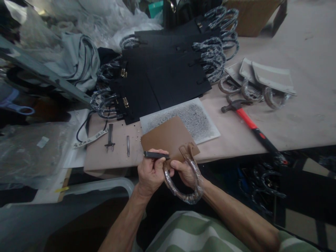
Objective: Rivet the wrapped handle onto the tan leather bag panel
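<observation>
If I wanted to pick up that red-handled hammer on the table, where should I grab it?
Probably by the black grip at the handle's near end, coming from the front edge of the table. The hammer lies flat, its head farther in and to the left, so that end is nearest and nothing lies on it.

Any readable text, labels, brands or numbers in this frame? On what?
Nothing legible.
On the white paper strip, left of the brown panel: dark handwriting, too blurred to read.
On the dark tool in the left hand, the wrapped handle in the right hand, the hammer and the black panels: no text visible.
</observation>
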`<state>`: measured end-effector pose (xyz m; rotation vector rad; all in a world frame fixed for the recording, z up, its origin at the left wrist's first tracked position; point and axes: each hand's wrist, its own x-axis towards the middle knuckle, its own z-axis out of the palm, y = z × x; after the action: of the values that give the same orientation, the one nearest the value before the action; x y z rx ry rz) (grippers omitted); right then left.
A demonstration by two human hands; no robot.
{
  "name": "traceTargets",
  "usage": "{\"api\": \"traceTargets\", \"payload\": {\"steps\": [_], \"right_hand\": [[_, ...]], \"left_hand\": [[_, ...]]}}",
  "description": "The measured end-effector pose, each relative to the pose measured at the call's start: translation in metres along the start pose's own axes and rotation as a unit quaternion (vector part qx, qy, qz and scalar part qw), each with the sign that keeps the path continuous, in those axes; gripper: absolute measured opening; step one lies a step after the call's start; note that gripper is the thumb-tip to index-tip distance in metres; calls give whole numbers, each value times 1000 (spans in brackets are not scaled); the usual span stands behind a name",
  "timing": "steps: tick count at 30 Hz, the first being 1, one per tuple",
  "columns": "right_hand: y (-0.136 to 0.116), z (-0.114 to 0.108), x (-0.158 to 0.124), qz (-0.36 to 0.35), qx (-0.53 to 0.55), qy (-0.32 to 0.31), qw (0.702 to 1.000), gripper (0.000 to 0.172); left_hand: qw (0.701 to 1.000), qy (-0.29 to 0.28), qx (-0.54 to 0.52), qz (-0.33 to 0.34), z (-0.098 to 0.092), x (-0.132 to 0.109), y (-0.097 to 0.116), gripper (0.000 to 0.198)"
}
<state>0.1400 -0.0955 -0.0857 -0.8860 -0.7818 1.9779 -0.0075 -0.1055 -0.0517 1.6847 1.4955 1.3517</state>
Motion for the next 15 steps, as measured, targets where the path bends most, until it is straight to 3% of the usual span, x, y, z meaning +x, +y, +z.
{"api": "traceTargets", "payload": {"steps": [7,15], "right_hand": [[0,6,13,-4,-25,2,1000,50],[-10,20,24,-37,-82,68,994,39]], "left_hand": [[992,8,89,94,-1,24,0,9],[992,-8,85,91,-1,46,-13,7]]}}
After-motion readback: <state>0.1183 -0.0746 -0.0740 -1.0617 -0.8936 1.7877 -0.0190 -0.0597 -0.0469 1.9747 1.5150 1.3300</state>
